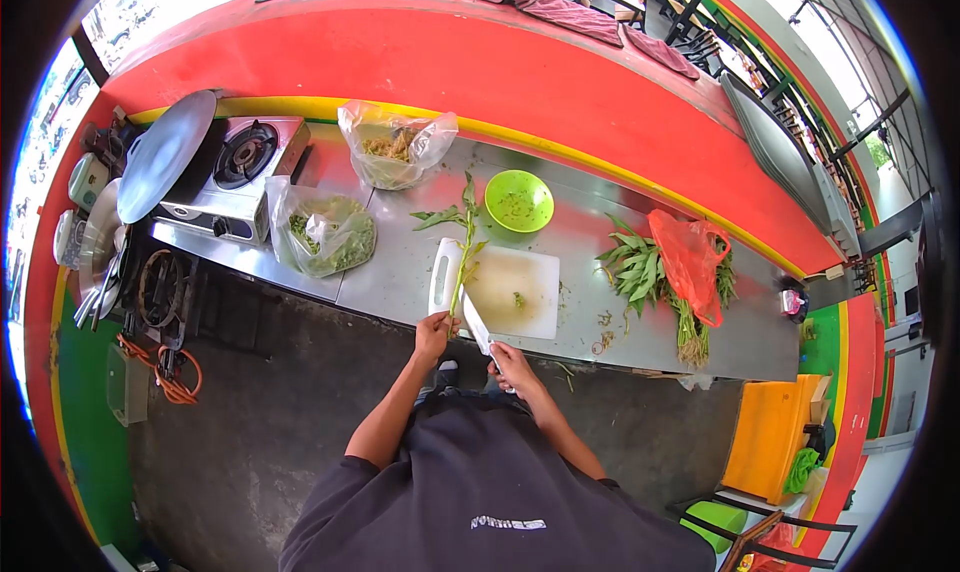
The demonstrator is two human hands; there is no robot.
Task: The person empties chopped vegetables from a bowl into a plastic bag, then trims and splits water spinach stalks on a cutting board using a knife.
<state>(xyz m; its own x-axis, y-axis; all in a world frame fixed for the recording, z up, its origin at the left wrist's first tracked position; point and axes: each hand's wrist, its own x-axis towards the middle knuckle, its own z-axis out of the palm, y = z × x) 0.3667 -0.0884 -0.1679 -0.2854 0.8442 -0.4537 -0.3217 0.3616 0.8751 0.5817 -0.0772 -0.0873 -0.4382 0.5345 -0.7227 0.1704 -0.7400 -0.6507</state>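
My left hand (434,336) is closed on the lower end of a long green leafy stem (467,234), which stretches up across the handle side of the white cutting board (537,290). In my right hand (513,368) is the handle of a knife (477,321); its pale blade points up and left, beside the stem near the board's lower left. A small green piece (519,299) lies on the board. Just above the board sits a green bowl (519,201) with small bits in it.
On the steel counter (590,326) are two plastic bags of greens and food (322,234) (397,148), a gas stove (240,172) at the left, and leafy bunches (636,262) with a red bag (687,262) at the right. A red wall (420,57) runs behind.
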